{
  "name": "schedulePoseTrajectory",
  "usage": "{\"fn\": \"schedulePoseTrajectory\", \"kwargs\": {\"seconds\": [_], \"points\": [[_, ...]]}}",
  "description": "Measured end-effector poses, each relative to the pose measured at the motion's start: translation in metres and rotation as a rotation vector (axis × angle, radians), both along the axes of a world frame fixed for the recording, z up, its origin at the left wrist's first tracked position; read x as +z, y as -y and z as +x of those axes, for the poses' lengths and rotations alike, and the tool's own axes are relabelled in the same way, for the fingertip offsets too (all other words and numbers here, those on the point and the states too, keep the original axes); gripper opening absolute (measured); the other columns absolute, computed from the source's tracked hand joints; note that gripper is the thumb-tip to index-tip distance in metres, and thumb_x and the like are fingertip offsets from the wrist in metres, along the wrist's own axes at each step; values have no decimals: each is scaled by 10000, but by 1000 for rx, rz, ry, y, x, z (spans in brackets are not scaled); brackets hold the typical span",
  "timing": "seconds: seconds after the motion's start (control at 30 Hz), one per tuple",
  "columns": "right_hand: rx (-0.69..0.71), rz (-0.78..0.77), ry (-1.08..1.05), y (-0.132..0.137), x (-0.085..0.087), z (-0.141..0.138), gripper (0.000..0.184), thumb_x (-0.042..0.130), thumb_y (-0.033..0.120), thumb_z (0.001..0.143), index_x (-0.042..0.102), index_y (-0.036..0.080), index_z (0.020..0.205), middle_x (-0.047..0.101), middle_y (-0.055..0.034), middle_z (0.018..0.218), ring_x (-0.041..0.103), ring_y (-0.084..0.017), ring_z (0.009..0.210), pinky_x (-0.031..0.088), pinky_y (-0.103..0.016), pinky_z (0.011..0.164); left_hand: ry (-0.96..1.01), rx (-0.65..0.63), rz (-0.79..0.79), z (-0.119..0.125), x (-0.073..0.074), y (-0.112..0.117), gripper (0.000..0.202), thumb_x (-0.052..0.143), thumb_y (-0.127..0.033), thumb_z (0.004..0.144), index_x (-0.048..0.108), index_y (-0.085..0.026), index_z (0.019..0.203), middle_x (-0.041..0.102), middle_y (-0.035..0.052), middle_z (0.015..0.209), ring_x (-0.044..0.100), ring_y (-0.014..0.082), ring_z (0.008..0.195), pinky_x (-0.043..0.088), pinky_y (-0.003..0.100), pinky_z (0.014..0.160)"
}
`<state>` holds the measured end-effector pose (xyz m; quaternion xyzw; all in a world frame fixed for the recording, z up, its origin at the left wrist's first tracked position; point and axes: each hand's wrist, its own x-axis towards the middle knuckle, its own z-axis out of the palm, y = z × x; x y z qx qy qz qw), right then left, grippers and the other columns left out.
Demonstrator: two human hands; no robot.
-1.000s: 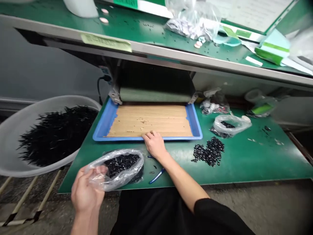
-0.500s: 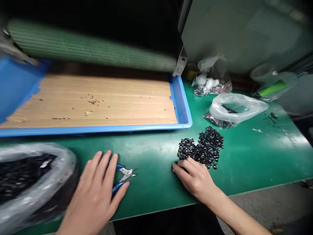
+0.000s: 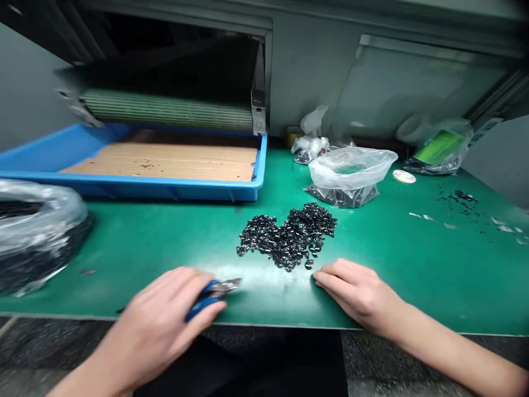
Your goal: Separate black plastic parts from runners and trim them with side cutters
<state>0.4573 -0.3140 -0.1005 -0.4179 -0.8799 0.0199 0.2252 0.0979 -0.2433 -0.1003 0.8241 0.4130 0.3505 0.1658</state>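
Observation:
My left hand (image 3: 165, 322) lies over a pair of blue-handled cutters (image 3: 210, 295) at the front edge of the green table (image 3: 413, 264), fingers curled round the handles; the metal tip pokes out to the right. My right hand (image 3: 357, 292) rests on the mat with fingers together and curled, holding nothing I can see, just below and to the right of a loose pile of small shiny black parts (image 3: 287, 237).
A blue tray (image 3: 173, 187) with a wooden slatted board sits at the back left under a green roller (image 3: 165, 110). A clear bag of black parts (image 3: 33, 231) lies at the far left. Another open bag (image 3: 349, 176) stands behind the pile, more bags beyond.
The view has dropped lower and shifted right. My left hand has closed over the cutters and drawn them toward the table edge. My right hand has moved from the pile's left to its lower right.

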Motion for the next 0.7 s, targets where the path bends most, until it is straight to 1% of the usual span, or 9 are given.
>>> {"fn": "schedulePoseTrajectory", "kwargs": {"seconds": [0.03,0.07,0.1,0.13,0.2,0.3,0.4,0.57,0.7], "points": [[47,-14,2,-1,-1,12,257,430,112,998,647,179,1119,685,-108,989,594,-188,822,497,-316,695,-192,-131,71,24,9,11,291,757,-458,766,734,-284,999,715,46,895,641,255,777,466,371,724],[111,-32,-2,-4,-2,19,255,427,117,1002,646,179,1115,682,-111,1017,592,-190,843,498,-320,714,-349,-213,113,46,16,20,284,697,-452,830,713,-260,1040,703,65,915,626,256,797,452,376,725],[177,-52,-21,-10,-3,22,246,428,125,1005,648,178,1103,678,-109,1026,588,-190,859,499,-321,730,-459,-279,127,64,21,26,309,641,-467,873,693,-239,1075,693,83,932,612,260,817,440,383,729],[231,-68,-55,-16,-3,22,232,434,137,1008,649,178,1086,675,-104,1019,584,-189,871,501,-320,744,-521,-328,133,79,24,29,336,592,-485,902,682,-220,1088,680,96,931,598,264,839,433,393,749],[302,-99,-147,-34,-4,15,200,456,167,1010,652,178,1052,669,-89,985,582,-184,889,506,-317,776,-552,-362,131,98,25,30,382,555,-494,923,663,-192,1130,663,116,980,578,272,903,424,414,806],[382,-116,-242,-64,-7,4,175,488,201,1004,661,181,1021,668,-81,988,590,-178,934,511,-314,824,-548,-343,128,108,23,19,435,546,-504,927,635,-183,1207,633,130,1078,553,275,988,409,428,894],[447,-97,-258,-91,-11,4,168,507,189,988,674,181,1000,681,-76,990,609,-176,942,511,-312,838,-584,-288,115,112,21,3,460,522,-513,941,610,-185,1251,599,131,1142,524,277,1061,404,427,953],[433,-38,-266,-131,-18,15,140,550,152,939,687,176,949,694,-78,931,632,-191,886,507,-323,818,-601,-226,137,130,16,-31,469,495,-544,948,617,-200,1243,574,126,1186,501,270,1086,424,429,973],[405,24,-261,-166,-22,22,134,562,105,902,683,162,917,694,-88,902,630,-204,865,500,-331,805,-611,-184,197,148,10,-65,504,458,-547,963,589,-195,1299,560,137,1228,504,267,1108,437,432,996]]}}
